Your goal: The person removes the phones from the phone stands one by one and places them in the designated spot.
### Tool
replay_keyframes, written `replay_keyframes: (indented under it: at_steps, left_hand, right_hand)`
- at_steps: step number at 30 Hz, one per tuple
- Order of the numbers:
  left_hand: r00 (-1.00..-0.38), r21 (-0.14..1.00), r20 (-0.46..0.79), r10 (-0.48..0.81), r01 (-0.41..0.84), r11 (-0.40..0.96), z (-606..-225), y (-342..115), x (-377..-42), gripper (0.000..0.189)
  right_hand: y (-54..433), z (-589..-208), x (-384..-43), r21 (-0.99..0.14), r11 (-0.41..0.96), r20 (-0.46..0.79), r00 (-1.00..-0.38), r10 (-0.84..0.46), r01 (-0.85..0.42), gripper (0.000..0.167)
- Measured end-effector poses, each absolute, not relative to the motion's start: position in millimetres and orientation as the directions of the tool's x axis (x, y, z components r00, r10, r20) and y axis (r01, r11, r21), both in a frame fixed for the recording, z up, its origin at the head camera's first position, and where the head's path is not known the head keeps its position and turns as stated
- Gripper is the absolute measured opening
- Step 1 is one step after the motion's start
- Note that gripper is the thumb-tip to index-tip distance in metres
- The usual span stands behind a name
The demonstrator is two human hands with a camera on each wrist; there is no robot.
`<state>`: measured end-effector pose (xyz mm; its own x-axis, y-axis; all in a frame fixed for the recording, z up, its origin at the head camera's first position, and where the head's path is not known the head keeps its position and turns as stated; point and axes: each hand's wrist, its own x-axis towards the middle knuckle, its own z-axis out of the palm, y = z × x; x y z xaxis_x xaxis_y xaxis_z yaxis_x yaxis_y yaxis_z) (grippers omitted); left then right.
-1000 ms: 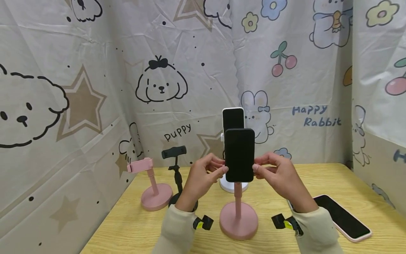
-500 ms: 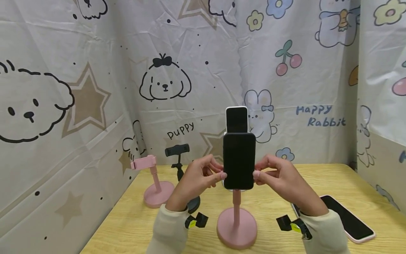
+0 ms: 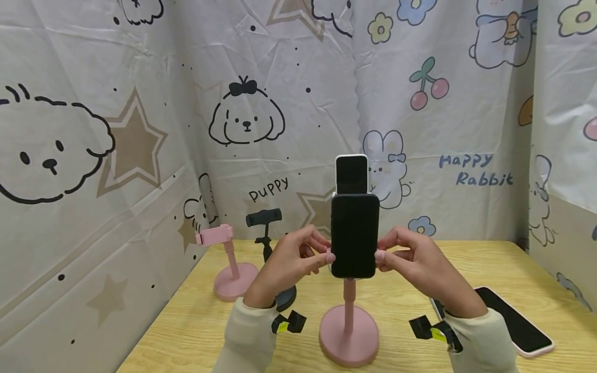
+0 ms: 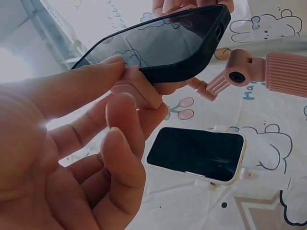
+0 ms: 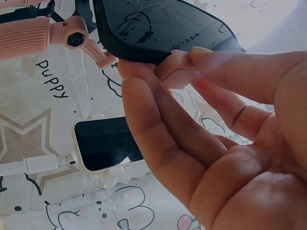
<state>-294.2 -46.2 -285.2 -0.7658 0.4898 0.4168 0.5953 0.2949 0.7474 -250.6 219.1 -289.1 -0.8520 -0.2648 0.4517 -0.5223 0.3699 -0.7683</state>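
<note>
A phone in a black case [image 3: 355,235] stands upright in the clamp of a pink phone stand [image 3: 349,336], screen toward me. My left hand [image 3: 294,261] pinches the clamp's left end [image 4: 136,88] between thumb and fingers, at the phone's edge. On the opposite side my right hand [image 3: 415,261] pinches the clamp's right end [image 5: 176,69], its thumb beside the screen. Both wrist views show the stand's hinged neck [image 4: 238,71] behind the phone. The middle of the clamp is hidden in the head view.
Behind stands a white-framed phone [image 3: 352,174] on a white stand. An unloaded pink stand [image 3: 235,280] and a black stand [image 3: 264,218] are at the left. A pink-edged phone [image 3: 517,321] lies on the wooden table [image 3: 410,336] at the right, partly behind my forearm. Printed curtains enclose the table.
The pink stand with its phone has come slightly nearer to me, both hands keeping their hold on the clamp ends. The head view has shifted a little to the left.
</note>
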Motion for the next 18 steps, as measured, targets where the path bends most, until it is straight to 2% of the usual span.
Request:
replay_keyframes:
  at_steps: [6, 11, 18]
  left_hand:
    - [-0.785, 0.759, 0.390, 0.481, 0.570, 0.315, -285.5, -49.2, -295.7, 0.025]
    - [-0.788, 0.764, 0.379, 0.486, 0.563, 0.316, -286.6, -51.9, -298.8, 0.027]
    - [-0.779, 0.771, 0.380, 0.498, 0.565, 0.294, -287.5, -53.0, -300.9, 0.027]
  right_hand:
    - [219.3, -289.3, -250.8, -0.731, 0.421, 0.469, -0.844, -0.260, -0.537, 0.018]
    - [215.6, -289.3, -250.2, -0.676, 0.495, 0.509, -0.831, -0.222, -0.546, 0.026]
    - [201.2, -294.7, -254.8, -0.712, 0.331, 0.619, -0.776, -0.121, -0.620, 0.030]
